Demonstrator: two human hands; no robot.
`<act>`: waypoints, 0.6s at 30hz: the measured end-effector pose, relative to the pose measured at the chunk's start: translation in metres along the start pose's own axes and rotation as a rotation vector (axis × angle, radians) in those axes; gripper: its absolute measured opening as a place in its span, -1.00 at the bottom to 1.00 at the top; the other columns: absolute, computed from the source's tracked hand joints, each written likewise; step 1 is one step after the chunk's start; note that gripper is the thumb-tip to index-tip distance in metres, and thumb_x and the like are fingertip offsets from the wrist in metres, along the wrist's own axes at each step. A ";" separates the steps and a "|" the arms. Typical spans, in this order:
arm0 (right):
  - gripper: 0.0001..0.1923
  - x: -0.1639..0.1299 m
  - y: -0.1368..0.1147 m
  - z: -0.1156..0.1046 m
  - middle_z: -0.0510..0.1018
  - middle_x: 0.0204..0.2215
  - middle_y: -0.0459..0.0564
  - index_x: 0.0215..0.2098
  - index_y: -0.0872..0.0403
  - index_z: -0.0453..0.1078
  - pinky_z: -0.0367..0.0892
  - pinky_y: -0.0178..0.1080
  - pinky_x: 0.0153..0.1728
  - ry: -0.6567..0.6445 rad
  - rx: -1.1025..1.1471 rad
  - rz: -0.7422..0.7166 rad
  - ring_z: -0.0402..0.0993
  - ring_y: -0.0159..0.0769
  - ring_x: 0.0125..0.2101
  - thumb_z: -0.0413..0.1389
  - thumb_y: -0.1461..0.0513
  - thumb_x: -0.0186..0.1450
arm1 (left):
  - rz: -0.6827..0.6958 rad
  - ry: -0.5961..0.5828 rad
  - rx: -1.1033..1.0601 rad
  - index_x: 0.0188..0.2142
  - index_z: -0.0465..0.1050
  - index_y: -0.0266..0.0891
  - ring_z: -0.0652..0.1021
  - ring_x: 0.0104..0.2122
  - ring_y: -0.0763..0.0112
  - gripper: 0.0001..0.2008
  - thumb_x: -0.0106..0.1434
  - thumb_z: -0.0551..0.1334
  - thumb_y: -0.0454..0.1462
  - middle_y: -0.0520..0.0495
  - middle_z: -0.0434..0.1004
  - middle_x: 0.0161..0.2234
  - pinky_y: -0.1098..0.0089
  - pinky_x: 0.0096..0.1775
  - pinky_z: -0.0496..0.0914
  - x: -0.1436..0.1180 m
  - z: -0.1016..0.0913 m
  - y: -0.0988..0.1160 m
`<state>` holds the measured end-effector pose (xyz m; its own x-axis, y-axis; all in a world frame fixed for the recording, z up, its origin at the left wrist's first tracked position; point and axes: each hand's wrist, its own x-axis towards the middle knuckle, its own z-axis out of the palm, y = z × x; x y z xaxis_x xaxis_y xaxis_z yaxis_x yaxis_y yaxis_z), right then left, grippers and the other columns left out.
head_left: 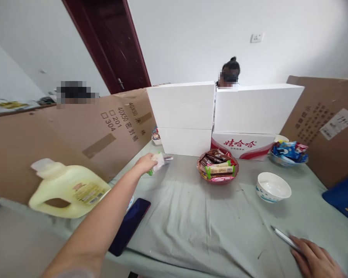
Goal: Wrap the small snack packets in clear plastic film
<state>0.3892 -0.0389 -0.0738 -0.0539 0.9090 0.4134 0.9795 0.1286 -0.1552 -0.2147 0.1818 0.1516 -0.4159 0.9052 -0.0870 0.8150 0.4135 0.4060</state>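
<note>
My left hand reaches out over the left side of the cloth-covered table. Its fingers are closed on a small white packet with green edges, blurred by motion. A thin silvery piece shows just past the packet; I cannot make out what it is. Low on the right, my right hand has its fingers closed on the rear end of a slim white pen, whose dark tip points up and left. Ahead of that hand stands a white bowl with a blue pattern.
A pink basket holds wrapped snacks in the middle. Behind it stand stacked white boxes. A bowl of snack packets is at right. A yellow jug and a phone lie left. Cardboard and two people are beyond.
</note>
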 end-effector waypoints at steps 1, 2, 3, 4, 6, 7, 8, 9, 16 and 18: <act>-0.62 0.004 -0.003 -0.001 0.55 -0.22 0.06 -0.06 -0.07 0.45 0.39 0.03 -0.15 -0.029 0.008 -0.026 0.48 -0.07 -0.25 -0.07 0.00 0.33 | 0.047 -0.061 -0.047 0.02 0.37 -0.21 0.61 -0.29 0.20 -0.54 0.09 0.25 -0.32 -0.08 0.58 -0.19 0.40 -0.39 0.46 -0.011 0.008 0.003; -0.61 0.009 -0.007 -0.003 0.54 -0.23 0.07 -0.06 -0.05 0.45 0.38 0.02 -0.14 -0.052 0.019 -0.044 0.47 -0.08 -0.25 -0.08 0.00 0.32 | 0.090 -0.138 -0.107 0.03 0.37 -0.17 0.61 -0.33 0.26 -0.54 0.09 0.22 -0.34 -0.03 0.58 -0.21 0.44 -0.42 0.45 -0.024 0.018 0.006; -0.62 0.013 -0.012 -0.005 0.54 -0.23 0.07 -0.08 -0.04 0.46 0.37 0.01 -0.13 -0.065 0.028 -0.046 0.47 -0.09 -0.25 -0.09 0.02 0.32 | 0.128 -0.235 -0.182 0.02 0.37 -0.15 0.60 -0.36 0.31 -0.53 0.07 0.19 -0.35 0.01 0.58 -0.23 0.47 -0.45 0.44 -0.037 0.030 0.009; -0.62 0.018 -0.017 -0.007 0.54 -0.24 0.07 -0.10 -0.04 0.47 0.37 -0.01 -0.14 -0.070 0.037 -0.046 0.47 -0.10 -0.26 -0.10 0.03 0.33 | 0.183 -0.421 -0.342 0.03 0.37 -0.17 0.59 -0.35 0.33 -0.52 0.06 0.17 -0.36 -0.01 0.58 -0.20 0.48 -0.46 0.43 -0.051 0.043 0.012; -0.64 0.026 -0.028 -0.011 0.55 -0.25 0.07 -0.15 -0.04 0.48 0.36 -0.03 -0.14 -0.085 0.046 -0.040 0.47 -0.12 -0.26 -0.11 0.07 0.34 | 0.224 -0.762 -0.569 -0.02 0.41 -0.16 0.58 -0.35 0.36 -0.51 -0.01 0.19 -0.35 -0.01 0.56 -0.19 0.49 -0.45 0.41 -0.078 0.073 0.019; -0.65 0.030 -0.034 -0.013 0.55 -0.25 0.07 -0.16 -0.03 0.48 0.35 -0.04 -0.15 -0.095 0.046 -0.038 0.47 -0.12 -0.26 -0.11 0.08 0.34 | 0.247 -0.881 -0.615 -0.05 0.43 -0.17 0.57 -0.37 0.38 -0.53 -0.03 0.20 -0.35 -0.01 0.56 -0.21 0.49 -0.45 0.40 -0.091 0.089 0.025; -0.66 0.033 -0.040 -0.015 0.56 -0.25 0.07 -0.17 -0.02 0.47 0.35 -0.05 -0.16 -0.105 0.045 -0.034 0.47 -0.13 -0.26 -0.12 0.09 0.35 | 0.282 -0.951 -0.620 -0.09 0.45 -0.19 0.56 -0.39 0.39 -0.55 -0.04 0.21 -0.36 -0.02 0.56 -0.25 0.49 -0.45 0.39 -0.103 0.105 0.030; -0.66 0.037 -0.047 -0.017 0.56 -0.25 0.07 -0.17 -0.01 0.46 0.35 -0.07 -0.17 -0.117 0.045 -0.031 0.47 -0.13 -0.26 -0.13 0.10 0.36 | 0.336 -0.966 -0.595 -0.13 0.47 -0.20 0.55 -0.40 0.38 -0.59 -0.05 0.21 -0.37 -0.02 0.55 -0.28 0.49 -0.46 0.39 -0.113 0.121 0.037; -0.67 0.071 -0.127 -0.042 0.54 -0.27 0.00 0.01 -0.02 0.36 0.32 -0.20 -0.26 -0.153 0.111 -0.153 0.47 -0.27 -0.34 -0.17 0.17 0.43 | 0.600 -0.536 -0.477 -0.23 0.51 -0.23 0.46 -0.11 0.24 -0.72 0.00 0.22 -0.39 -0.08 0.46 -0.18 0.29 -0.03 0.36 -0.159 0.190 0.059; -0.68 0.083 -0.158 -0.045 0.52 -0.28 0.00 0.04 -0.02 0.34 0.27 -0.21 -0.26 -0.148 0.103 -0.267 0.46 -0.27 -0.32 -0.15 0.22 0.42 | 0.656 -0.376 -0.493 -0.20 0.49 -0.23 0.45 -0.10 0.24 -0.74 0.07 0.22 -0.35 -0.10 0.43 -0.17 0.27 -0.02 0.35 -0.163 0.197 0.053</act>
<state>0.2392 -0.0020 0.0252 -0.3412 0.8845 0.3183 0.9025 0.4029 -0.1522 -0.0242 0.0752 0.0081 0.3018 0.9524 0.0428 0.5406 -0.2079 0.8152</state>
